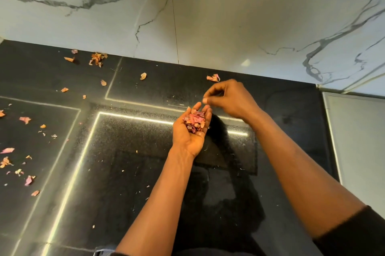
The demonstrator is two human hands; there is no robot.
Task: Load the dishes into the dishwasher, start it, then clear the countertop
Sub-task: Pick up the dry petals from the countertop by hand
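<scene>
Onion skins (194, 121) are being cradled in the cupped left grip (187, 139) above the black desk (125, 172). The right grip (231, 99) is being held pinched over them; whether anything is being held cannot be told. If the heaped palm is being tilted, skins could be spilled.

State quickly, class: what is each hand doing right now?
Left hand: cupped palm-up, holding a pile of onion peels.
Right hand: closed in a pinch, nothing visible between its fingers.

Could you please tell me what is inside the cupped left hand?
The left hand cups a heap of pink and brown peel scraps. The palm beneath the heap is covered. The right hand above it has pinched fingers; whether they hold a scrap cannot be seen.
</scene>
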